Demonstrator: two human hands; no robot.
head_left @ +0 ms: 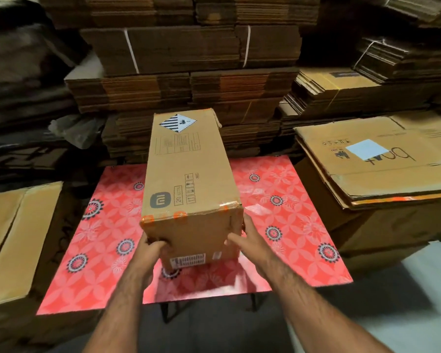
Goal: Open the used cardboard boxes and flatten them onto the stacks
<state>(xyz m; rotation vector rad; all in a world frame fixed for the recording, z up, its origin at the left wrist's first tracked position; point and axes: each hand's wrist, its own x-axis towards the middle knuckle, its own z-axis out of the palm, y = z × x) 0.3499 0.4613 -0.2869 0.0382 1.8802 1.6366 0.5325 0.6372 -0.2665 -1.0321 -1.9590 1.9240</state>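
A long brown cardboard box, still in its box shape, lies lengthwise on the red flower-patterned table, its near end lifted toward me. It carries a striped hazard label at the far end and orange tape remnants along the near edge. My left hand grips the near end face at its left side, fingers curled against the cardboard. My right hand holds the right corner of the same end, thumb on the end face and fingers round the side. A stack of flattened boxes lies to the right of the table.
Tall piles of bundled flat cardboard fill the wall behind the table. Another flat stack sits at the left, level with the table. Dark sheets are heaped at the far left. Pale floor shows at the lower right.
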